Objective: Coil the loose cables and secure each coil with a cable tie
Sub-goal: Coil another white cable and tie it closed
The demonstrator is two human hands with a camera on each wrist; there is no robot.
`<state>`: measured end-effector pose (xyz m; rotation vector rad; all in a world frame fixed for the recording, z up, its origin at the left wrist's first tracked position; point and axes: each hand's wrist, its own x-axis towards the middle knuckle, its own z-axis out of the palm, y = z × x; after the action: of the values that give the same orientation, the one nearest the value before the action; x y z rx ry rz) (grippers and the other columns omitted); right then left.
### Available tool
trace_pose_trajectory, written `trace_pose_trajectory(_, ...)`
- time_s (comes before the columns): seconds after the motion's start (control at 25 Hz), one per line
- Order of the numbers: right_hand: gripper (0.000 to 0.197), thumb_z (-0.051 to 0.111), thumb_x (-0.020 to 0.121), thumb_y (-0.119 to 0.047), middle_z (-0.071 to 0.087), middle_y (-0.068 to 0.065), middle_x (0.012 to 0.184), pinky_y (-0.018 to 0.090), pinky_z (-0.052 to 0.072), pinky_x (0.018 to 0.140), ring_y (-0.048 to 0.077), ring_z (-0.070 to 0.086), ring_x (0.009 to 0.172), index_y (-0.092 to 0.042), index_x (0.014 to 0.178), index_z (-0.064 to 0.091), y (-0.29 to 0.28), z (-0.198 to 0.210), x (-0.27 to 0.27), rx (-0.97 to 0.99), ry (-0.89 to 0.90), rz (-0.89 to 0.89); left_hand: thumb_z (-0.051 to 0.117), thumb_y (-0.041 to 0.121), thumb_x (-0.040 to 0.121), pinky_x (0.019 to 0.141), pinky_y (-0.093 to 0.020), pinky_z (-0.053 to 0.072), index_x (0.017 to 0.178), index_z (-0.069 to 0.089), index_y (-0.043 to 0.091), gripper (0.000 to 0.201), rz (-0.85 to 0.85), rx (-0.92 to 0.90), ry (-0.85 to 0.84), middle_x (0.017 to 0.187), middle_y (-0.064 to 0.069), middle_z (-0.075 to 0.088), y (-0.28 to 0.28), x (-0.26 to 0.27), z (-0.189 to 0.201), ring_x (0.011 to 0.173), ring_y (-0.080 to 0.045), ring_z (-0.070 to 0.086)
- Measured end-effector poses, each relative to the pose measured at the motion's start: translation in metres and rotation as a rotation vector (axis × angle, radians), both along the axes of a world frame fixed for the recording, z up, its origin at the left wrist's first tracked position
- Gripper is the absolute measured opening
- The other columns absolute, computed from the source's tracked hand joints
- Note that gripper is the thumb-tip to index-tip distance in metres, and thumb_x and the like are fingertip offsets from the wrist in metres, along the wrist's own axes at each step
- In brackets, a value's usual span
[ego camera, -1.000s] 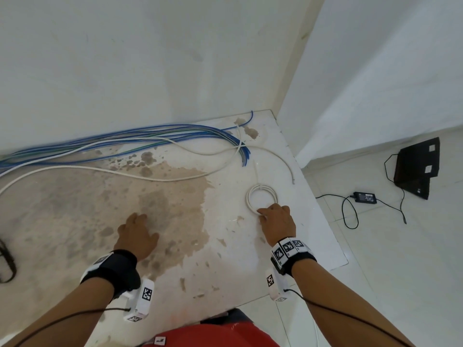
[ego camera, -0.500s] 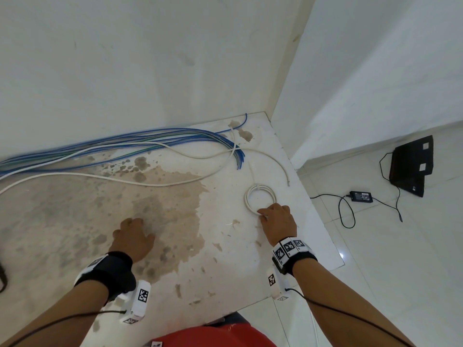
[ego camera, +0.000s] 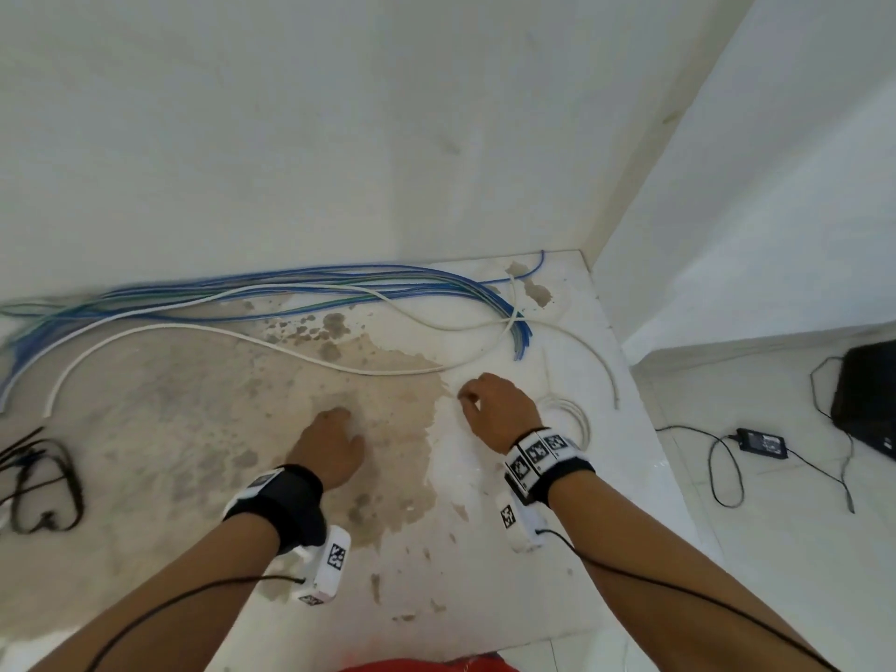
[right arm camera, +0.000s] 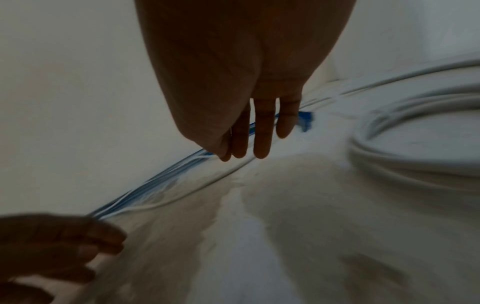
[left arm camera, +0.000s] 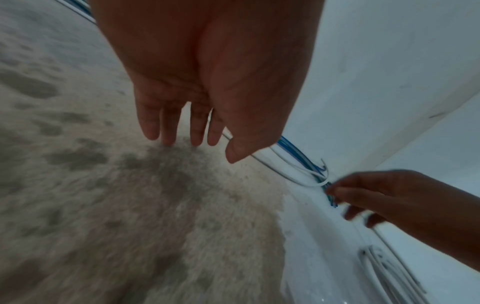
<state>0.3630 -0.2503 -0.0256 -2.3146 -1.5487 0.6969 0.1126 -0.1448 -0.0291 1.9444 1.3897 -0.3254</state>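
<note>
A small white cable coil [ego camera: 574, 417] lies on the stained floor slab, partly hidden behind my right wrist; the right wrist view shows the white coil [right arm camera: 384, 164] at its right. My right hand [ego camera: 465, 395] hovers just left of the coil, fingers [right arm camera: 261, 144] straight, holding nothing. My left hand [ego camera: 334, 417] is further left, and its straight fingertips [left arm camera: 168, 139] touch the brown stain. A bundle of blue cables [ego camera: 339, 278] runs along the wall. A long loose white cable [ego camera: 232, 334] curves across the slab in front of that bundle.
A black cable loop [ego camera: 48, 482] lies at the slab's left edge. On the lower tiled floor to the right sit a black box [ego camera: 868, 400] and a power adapter [ego camera: 761, 441] with black cords. White walls [ego camera: 436, 138] close the corner behind.
My right hand has come off the white coil and moved left of it. The view has shifted, so a black cable loop now shows at the left. My left hand stays on the stain.
</note>
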Motion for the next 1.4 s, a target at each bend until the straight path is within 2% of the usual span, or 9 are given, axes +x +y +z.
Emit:
trace_pose_trajectory(0.2, 0.035, 0.053, 0.1, -0.026, 0.051, 0.0, 0.131, 0.036, 0.051, 0.084, 0.026, 0.061, 0.108, -0.024, 0.134, 0.058, 0.08, -0.016, -0.042, -0.091, -0.039, 0.198, 0.049, 0.029, 0.103, 0.099, -0.03, 0.04, 0.147, 0.038, 0.014, 0.047, 0.048, -0.04, -0.166, 0.142, -0.009, 0.054, 0.013, 0.006, 0.019, 0.124, -0.029, 0.055)
trace_pose_trajectory(0.48, 0.023, 0.041, 0.101, -0.013, 0.049, 0.007, 0.118, 0.035, 0.044, 0.072, 0.03, 0.058, 0.099, -0.018, 0.113, 0.06, 0.103, -0.03, -0.058, -0.169, -0.092, 0.072, 0.046, 0.025, 0.104, 0.097, -0.033, 0.043, 0.153, 0.029, 0.036, 0.053, 0.034, 0.024, -0.273, 0.142, -0.008, 0.05, 0.03, -0.009, 0.024, 0.115, -0.026, 0.058)
trace_pose_trajectory(0.6, 0.019, 0.044, 0.105, -0.022, 0.051, 0.006, 0.118, 0.038, 0.048, 0.074, 0.028, 0.054, 0.101, -0.016, 0.114, 0.059, 0.1, -0.009, -0.063, 0.007, -0.134, 0.091, 0.049, 0.024, 0.103, 0.096, -0.036, 0.044, 0.159, 0.013, 0.032, 0.068, -0.009, 0.081, -0.249, 0.142, -0.013, 0.049, 0.044, -0.003, 0.024, 0.117, -0.03, 0.057)
trace_pose_trajectory(0.68, 0.019, 0.043, 0.106, -0.024, 0.057, 0.005, 0.111, 0.036, 0.045, 0.072, 0.026, 0.052, 0.095, -0.015, 0.111, 0.059, 0.095, 0.01, -0.067, 0.155, -0.144, 0.097, 0.053, 0.023, 0.101, 0.097, -0.039, 0.046, 0.158, 0.016, 0.028, 0.069, 0.046, 0.123, -0.259, 0.137, -0.013, 0.052, 0.054, 0.004, 0.026, 0.117, -0.031, 0.057)
trace_pose_trajectory(0.84, 0.016, 0.043, 0.107, -0.028, 0.058, -0.005, 0.102, 0.03, 0.044, 0.073, 0.019, 0.045, 0.097, -0.019, 0.108, 0.056, 0.09, 0.039, -0.074, 0.351, 0.078, -0.008, 0.051, 0.027, 0.102, 0.085, -0.041, 0.048, 0.125, 0.056, 0.018, 0.025, 0.197, 0.337, -0.447, 0.102, -0.005, 0.061, 0.069, 0.022, 0.041, 0.095, -0.027, 0.06)
trace_pose_trajectory(0.96, 0.014, 0.056, 0.102, -0.027, 0.056, -0.007, 0.106, 0.021, 0.044, 0.084, 0.014, 0.051, 0.098, -0.019, 0.112, 0.06, 0.088, 0.037, -0.065, 0.509, 0.194, -0.029, 0.055, 0.028, 0.101, 0.076, -0.035, 0.045, 0.11, 0.064, 0.016, 0.017, 0.241, 0.465, -0.635, 0.084, -0.001, 0.06, 0.074, 0.031, 0.07, 0.078, -0.02, 0.055)
trace_pose_trajectory(1.12, 0.023, 0.054, 0.103, -0.025, 0.055, 0.007, 0.115, 0.04, 0.052, 0.09, 0.025, 0.06, 0.097, -0.011, 0.115, 0.067, 0.077, 0.019, -0.04, 0.35, 0.199, -0.235, 0.06, 0.032, 0.099, 0.066, -0.026, 0.04, 0.098, 0.063, 0.027, 0.006, 0.338, 0.517, -0.824, 0.069, 0.007, 0.052, 0.07, 0.026, 0.104, 0.063, -0.005, 0.047)
trace_pose_trajectory(1.24, 0.028, 0.044, 0.107, -0.03, 0.062, 0.005, 0.109, 0.038, 0.05, 0.09, 0.024, 0.062, 0.1, -0.015, 0.106, 0.067, 0.067, 0.029, -0.035, 0.316, 0.252, -0.318, 0.063, 0.039, 0.096, 0.069, -0.02, 0.037, 0.093, 0.07, 0.031, 0.011, 0.357, 0.497, -0.858, 0.07, 0.012, 0.049, 0.06, 0.017, 0.118, 0.068, -0.001, 0.046)
trace_pose_trajectory(1.4, 0.036, 0.033, 0.11, -0.036, 0.063, -0.003, 0.069, 0.035, 0.055, 0.069, 0.018, 0.066, 0.07, -0.019, 0.091, 0.058, 0.071, 0.08, -0.055, 0.479, 0.704, -0.439, 0.052, 0.049, 0.098, 0.081, -0.029, 0.037, 0.085, 0.066, 0.023, 0.033, 0.365, 0.525, -0.83, 0.084, 0.006, 0.053, 0.054, 0.005, 0.129, 0.084, -0.01, 0.048)
